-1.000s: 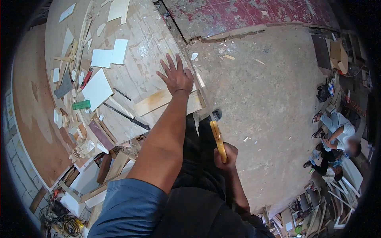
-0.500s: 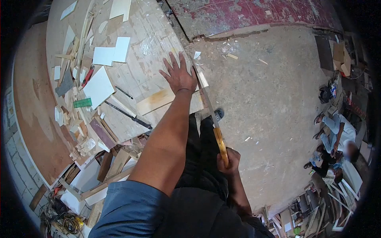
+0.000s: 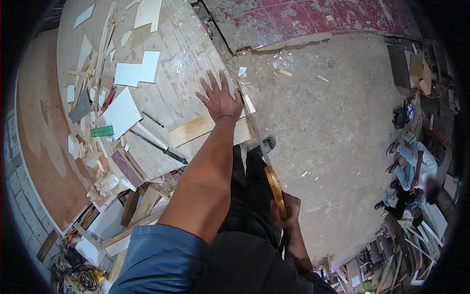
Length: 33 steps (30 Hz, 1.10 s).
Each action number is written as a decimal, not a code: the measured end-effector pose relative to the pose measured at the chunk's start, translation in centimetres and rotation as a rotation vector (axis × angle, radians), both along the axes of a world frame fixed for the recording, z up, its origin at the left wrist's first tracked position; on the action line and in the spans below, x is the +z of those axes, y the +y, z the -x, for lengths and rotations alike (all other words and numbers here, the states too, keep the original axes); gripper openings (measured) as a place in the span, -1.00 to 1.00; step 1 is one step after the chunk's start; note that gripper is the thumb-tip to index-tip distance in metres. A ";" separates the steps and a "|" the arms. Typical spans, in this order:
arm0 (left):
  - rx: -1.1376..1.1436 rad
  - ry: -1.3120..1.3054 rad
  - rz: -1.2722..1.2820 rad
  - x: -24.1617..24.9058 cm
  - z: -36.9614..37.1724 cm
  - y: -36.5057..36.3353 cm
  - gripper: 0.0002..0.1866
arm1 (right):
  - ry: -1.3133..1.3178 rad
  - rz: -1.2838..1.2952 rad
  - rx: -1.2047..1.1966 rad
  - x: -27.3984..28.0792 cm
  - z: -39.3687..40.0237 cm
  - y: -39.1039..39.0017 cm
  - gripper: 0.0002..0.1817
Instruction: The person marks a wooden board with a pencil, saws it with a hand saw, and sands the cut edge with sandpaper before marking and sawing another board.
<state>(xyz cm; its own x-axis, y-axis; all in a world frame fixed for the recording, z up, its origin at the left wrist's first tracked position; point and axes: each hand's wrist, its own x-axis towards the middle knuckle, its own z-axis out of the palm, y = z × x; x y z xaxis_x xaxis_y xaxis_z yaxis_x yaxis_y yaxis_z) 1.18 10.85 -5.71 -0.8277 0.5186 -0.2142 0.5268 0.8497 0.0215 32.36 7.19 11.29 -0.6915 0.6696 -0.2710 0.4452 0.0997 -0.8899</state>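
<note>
My left hand (image 3: 219, 97) lies flat with fingers spread on a pale wooden board (image 3: 192, 129) at the near edge of the workbench (image 3: 176, 54). My right hand (image 3: 287, 210) grips the yellow handle of a handsaw (image 3: 274, 189). The saw's thin blade (image 3: 253, 128) runs up along the bench edge, right beside my left hand, where the board overhangs. My dark trousers and one shoe (image 3: 267, 143) show below the bench edge.
White panels (image 3: 120, 112), wood offcuts, a green block (image 3: 101, 131) and a long dark tool (image 3: 157, 146) litter the bench. Scrap timber and cables lie under it at the left. People sit on the concrete floor at the far right (image 3: 413, 169).
The saw has been drawn back toward me: my right hand and the yellow handle moved down and slightly right, exposing more blade. My left hand stays pressed on the board.
</note>
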 end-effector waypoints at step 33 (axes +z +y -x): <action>-0.007 -0.032 0.082 0.5 0.0 0.5 -0.13 | 0.083 -0.075 0.019 -5.6 -2.9 0.3 -0.83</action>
